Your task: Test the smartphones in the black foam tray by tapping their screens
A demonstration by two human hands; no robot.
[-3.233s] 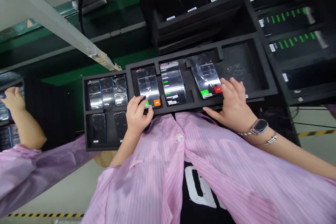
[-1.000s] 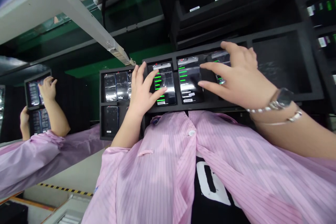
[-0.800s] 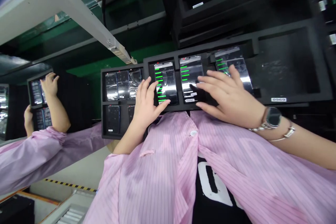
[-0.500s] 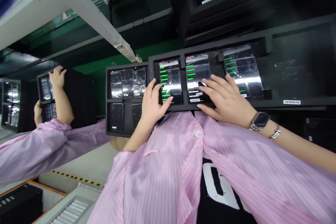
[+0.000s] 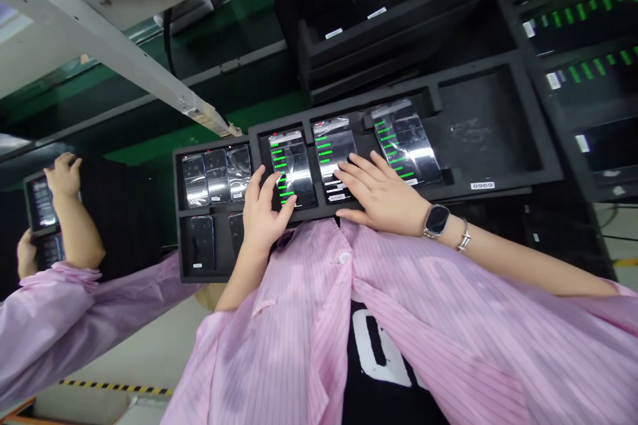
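Three smartphones with green text on dark screens lie in a black tray (image 5: pixel 535 159) labelled 0969. Over the lower left of the left smartphone (image 5: pixel 299 172) rests my left hand (image 5: pixel 265 209), fingers spread, thumb at the screen's bottom edge. My right hand (image 5: pixel 386 192), wearing a watch (image 5: pixel 437 220), reaches over the lower right of the middle smartphone (image 5: pixel 335 139) with its fingers apart. The right smartphone (image 5: pixel 406 139) lies tilted just beyond the right fingers. Neither hand lifts anything; whether the fingertips press the glass I cannot tell.
Left of it, a smaller black tray (image 5: pixel 181 232) holds several dark phones. Stacked black trays (image 5: pixel 349 73) stand behind; more trays with lit phones (image 5: pixel 583 73) are at the right. A metal beam (image 5: pixel 114 40) crosses overhead. A co-worker's hands (image 5: pixel 64 179) hold a tray at far left.
The view has swung right, so everything sits further left and more trays show at the right. Both hands keep nearly the same places over the left and middle smartphones.
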